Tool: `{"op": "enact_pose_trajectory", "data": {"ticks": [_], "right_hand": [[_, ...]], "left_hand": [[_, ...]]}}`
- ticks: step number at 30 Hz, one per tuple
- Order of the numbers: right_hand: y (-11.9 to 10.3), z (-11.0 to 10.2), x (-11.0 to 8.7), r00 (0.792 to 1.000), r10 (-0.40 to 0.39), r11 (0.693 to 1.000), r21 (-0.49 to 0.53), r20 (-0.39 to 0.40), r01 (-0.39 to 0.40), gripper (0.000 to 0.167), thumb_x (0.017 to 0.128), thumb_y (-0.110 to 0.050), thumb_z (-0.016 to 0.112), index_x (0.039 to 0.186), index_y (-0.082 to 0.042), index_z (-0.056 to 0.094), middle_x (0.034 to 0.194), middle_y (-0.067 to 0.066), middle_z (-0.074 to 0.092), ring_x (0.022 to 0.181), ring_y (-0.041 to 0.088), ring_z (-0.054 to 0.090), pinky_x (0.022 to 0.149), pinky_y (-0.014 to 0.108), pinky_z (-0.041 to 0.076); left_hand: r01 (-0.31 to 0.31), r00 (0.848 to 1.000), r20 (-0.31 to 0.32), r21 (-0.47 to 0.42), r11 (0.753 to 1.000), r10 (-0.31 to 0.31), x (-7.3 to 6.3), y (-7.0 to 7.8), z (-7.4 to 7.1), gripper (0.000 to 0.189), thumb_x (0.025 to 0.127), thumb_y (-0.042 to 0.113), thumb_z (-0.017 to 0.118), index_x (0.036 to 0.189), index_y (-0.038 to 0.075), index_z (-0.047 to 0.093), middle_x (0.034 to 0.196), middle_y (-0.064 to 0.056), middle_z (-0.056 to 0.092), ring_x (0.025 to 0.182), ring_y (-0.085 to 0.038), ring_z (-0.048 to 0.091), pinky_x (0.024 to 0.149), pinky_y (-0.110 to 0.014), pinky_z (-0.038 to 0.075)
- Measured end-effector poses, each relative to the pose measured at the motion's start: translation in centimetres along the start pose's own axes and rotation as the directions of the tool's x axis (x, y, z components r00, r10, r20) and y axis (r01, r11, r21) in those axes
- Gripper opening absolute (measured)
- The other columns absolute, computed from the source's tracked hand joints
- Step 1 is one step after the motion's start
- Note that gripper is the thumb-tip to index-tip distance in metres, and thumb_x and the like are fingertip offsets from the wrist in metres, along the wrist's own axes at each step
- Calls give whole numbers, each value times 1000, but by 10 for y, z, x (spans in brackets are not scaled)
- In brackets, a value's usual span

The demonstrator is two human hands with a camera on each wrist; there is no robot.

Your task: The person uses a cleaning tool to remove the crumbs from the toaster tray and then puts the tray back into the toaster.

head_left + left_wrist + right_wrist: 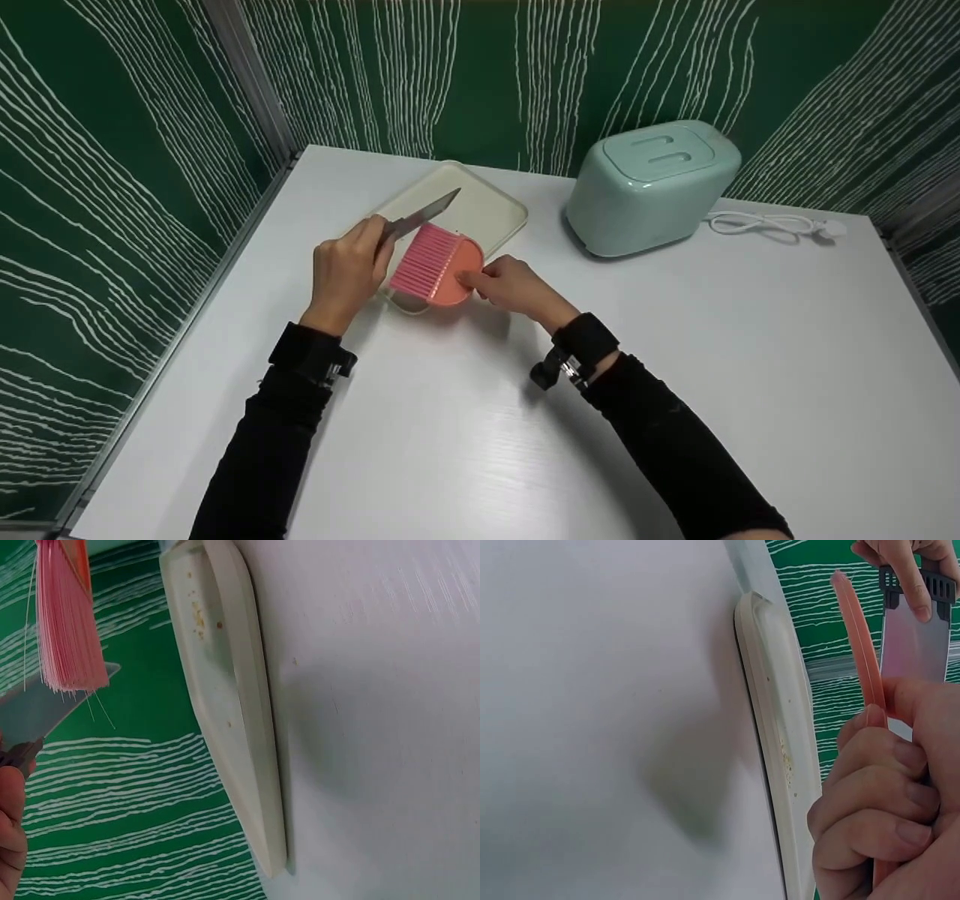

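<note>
Toaster (651, 195), pale green, stands at the table's (465, 457) back, R of your tray (491, 214) w/ a gap btwn. Its white cord (757, 222) lies looped on the far R, plug (831, 229) at the end. Green walls (480, 82) w/ white wavy lines close off back & sides. Tray's flat on the table nr the back L corner; yr hands & tools cover its near-L part in the head view. Brown crumbs (198, 616) sit in the tray, seen in both wrist views.

Yr L forearm runs up from lower L, black sleeve (259, 450), cam band (304, 352) at the wrist. L hand (349, 262) is clamped on the dark handle of the blade (429, 212); its tip points up-R over the tray. Yr R forearm slants in from lower R, also banded. R hand (517, 285) is clamped on the brush's (439, 262) orange grip, thumb on top, other fingers curled in the R wrist view. Brush is held above the tray's near corner, pink bristles facing L, just beside the L hand.
</note>
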State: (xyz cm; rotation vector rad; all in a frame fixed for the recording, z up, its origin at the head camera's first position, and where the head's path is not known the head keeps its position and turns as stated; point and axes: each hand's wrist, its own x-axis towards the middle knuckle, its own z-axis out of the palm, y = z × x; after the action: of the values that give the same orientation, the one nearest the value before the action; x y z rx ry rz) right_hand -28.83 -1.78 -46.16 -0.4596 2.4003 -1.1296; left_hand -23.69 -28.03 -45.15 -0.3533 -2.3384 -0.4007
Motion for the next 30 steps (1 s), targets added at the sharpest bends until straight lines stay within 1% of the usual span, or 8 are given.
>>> {"op": "enact_pose_trajectory", "data": {"ticks": [3, 6, 13, 17, 23, 26, 30], "right_hand": [[1, 0, 0, 1000, -1, 1000, 4, -10, 1, 51, 103, -49, 64, 76, -5, 66, 57, -11, 45, 58, 8, 39, 54, 26, 26], [1, 0, -1, 1000, -8, 1000, 2, -5, 8, 51, 103, -49, 63, 75, -5, 65, 57, -10, 45, 57, 8, 38, 54, 26, 26], [-5, 5, -3, 997, -50, 999, 6, 62, 50, 50, 103, -49, 64, 79, -5, 68, 59, -10, 46, 58, 8, 40, 55, 27, 28], [-10, 8, -6, 993, -76, 997, -1, 85, 77, 48, 103, -48, 65, 85, -4, 73, 61, -9, 47, 61, 9, 42, 58, 27, 31], [-14, 13, -9, 980, -146, 989, 21, 138, 144, 32, 104, -44, 65, 100, -14, 78, 67, -7, 54, 65, 9, 47, 60, 26, 36], [-15, 14, -9, 976, -163, 987, 22, 147, 161, 29, 104, -44, 65, 103, -17, 78, 69, -7, 55, 66, 9, 49, 60, 26, 37], [-13, 12, -8, 984, -131, 991, -1, 117, 132, 37, 103, -46, 65, 96, -12, 77, 68, -8, 55, 67, 9, 49, 61, 26, 38]], "left_hand": [[-4, 1000, 0, -2, 1000, 4, -1, 0, -1, 12, 105, 13, 69, 101, 2, 64, 81, -12, 73, 51, -22, 58, 45, -42, 53], [-1, 1000, -1, -4, 1000, 1, -1, 0, -1, 12, 105, 13, 69, 101, 2, 65, 82, -12, 74, 51, -23, 60, 46, -43, 54], [17, 1000, 9, -4, 1000, -17, 0, -1, -1, 13, 105, 15, 69, 101, 4, 64, 85, -12, 75, 55, -28, 68, 48, -45, 56], [25, 1000, 17, -10, 1000, -25, 0, -1, -2, 14, 106, 15, 69, 102, 3, 64, 87, -12, 76, 56, -30, 69, 49, -47, 57], [37, 999, 28, 2, 999, -37, 0, -2, -2, 14, 104, 15, 72, 104, 4, 64, 89, -12, 76, 57, -31, 70, 50, -48, 57], [40, 999, 24, 6, 999, -40, -1, -3, -1, 14, 103, 15, 72, 103, 4, 64, 90, -12, 76, 58, -31, 70, 51, -49, 58], [29, 1000, 9, 9, 1000, -29, -2, -3, 0, 14, 104, 15, 71, 101, 4, 64, 88, -11, 76, 56, -29, 68, 50, -48, 56]]}}
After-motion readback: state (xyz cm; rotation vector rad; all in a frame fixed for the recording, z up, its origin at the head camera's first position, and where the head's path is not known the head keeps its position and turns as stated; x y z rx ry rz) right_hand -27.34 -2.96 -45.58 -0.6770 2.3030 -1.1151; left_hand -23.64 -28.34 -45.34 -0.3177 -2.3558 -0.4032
